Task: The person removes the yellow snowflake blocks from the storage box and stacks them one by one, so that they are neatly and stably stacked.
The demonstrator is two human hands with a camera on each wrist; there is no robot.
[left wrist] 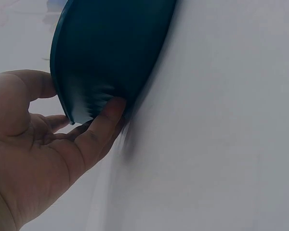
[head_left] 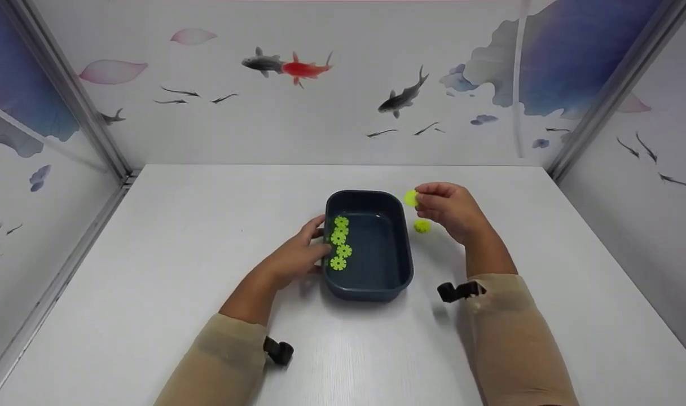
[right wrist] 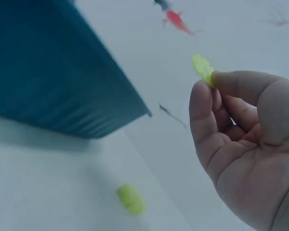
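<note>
Dark blue tray; lime-green gear discs; white table; pale walls printed with red and grey fish; beige sleeves.

Left hand: forearm angled inward from lower left, sleeve to the wrist; fingers extended and relaxed, fingertips in contact ahead; thumb spread apart. Right hand: forearm raised, wrist lifted; thumb and index finger pinched together; remaining fingers curled.
</note>
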